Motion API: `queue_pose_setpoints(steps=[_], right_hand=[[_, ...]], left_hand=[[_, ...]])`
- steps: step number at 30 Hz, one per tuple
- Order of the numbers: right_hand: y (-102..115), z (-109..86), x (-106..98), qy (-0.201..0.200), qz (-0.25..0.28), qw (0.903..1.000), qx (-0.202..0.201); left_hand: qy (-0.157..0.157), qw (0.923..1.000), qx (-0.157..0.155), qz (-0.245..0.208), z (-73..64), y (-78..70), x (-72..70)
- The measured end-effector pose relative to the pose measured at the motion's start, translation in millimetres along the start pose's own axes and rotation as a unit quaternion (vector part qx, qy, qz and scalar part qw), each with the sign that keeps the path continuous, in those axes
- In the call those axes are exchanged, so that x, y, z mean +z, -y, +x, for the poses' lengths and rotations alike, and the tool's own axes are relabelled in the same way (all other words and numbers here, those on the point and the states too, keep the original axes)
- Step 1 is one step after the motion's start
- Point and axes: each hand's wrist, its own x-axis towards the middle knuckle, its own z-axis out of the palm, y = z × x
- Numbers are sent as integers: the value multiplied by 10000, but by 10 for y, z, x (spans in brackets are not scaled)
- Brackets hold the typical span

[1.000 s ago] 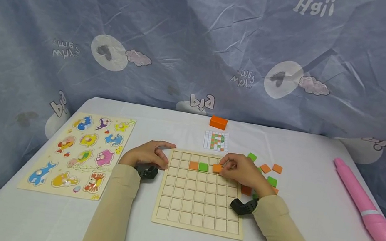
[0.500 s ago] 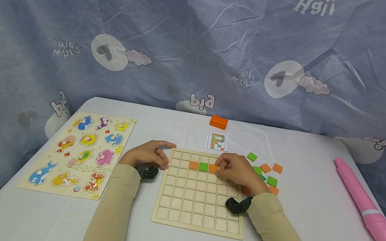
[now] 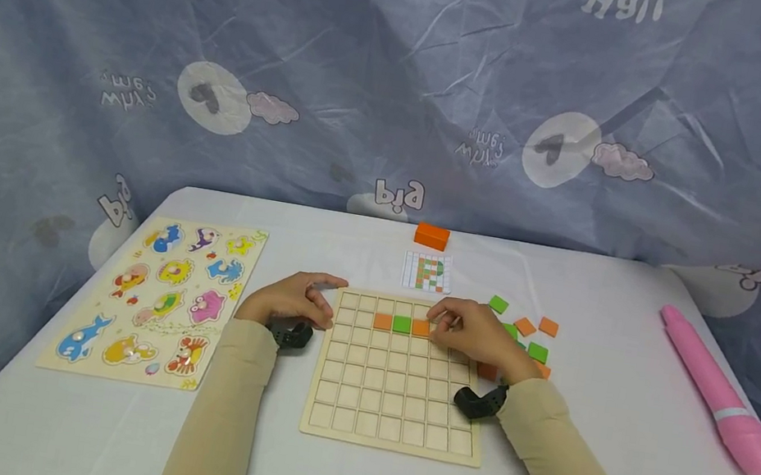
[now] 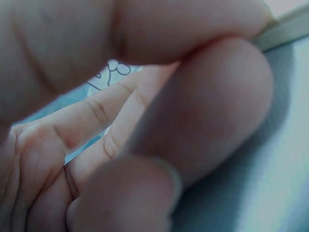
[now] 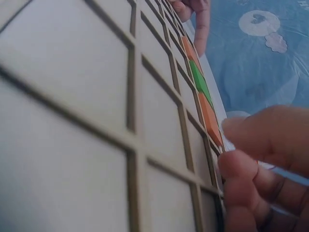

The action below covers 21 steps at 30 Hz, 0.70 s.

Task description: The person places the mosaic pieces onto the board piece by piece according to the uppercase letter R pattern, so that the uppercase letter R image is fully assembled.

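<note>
A wooden grid board (image 3: 396, 373) lies flat on the table. In its second row from the far edge sit an orange tile (image 3: 383, 322), a green tile (image 3: 401, 325) and another orange tile (image 3: 420, 328), side by side. My right hand (image 3: 473, 331) is just right of that last tile; in the right wrist view its fingertips (image 5: 236, 128) hover close to the tile's end, with nothing seen between them. At the board's left edge rests my left hand (image 3: 292, 298), index finger stretched along the far corner. The left wrist view shows its fingers (image 4: 217, 96) touching the board's rim.
Right of the board several loose green and orange tiles (image 3: 537, 352) are scattered, some partly behind my right hand. A pattern card (image 3: 428, 272) and an orange block (image 3: 431, 236) lie beyond the board. An animal puzzle board (image 3: 154, 301) is left, a pink tube-shaped object (image 3: 722, 391) right.
My right hand brought the second orange tile leftward into the cell beside the green one, let go, and drew slightly back to the right. The left hand stays put.
</note>
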Motion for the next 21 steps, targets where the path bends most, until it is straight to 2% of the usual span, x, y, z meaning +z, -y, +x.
queue_pose_setpoints(steps=[7,13,21], right_hand=[[-78,-161,-161,-175,427,9989,46],[-160,-355,-321,-329,455,9981,239],[-373,-593,-525,-651,403,9957,514]], left_hand=[[-21,10000,-51,28,-11,-28,8],[-24,10000,-36,70,-3,-28,5],[-24,10000,-57,-5,0,-16,6]])
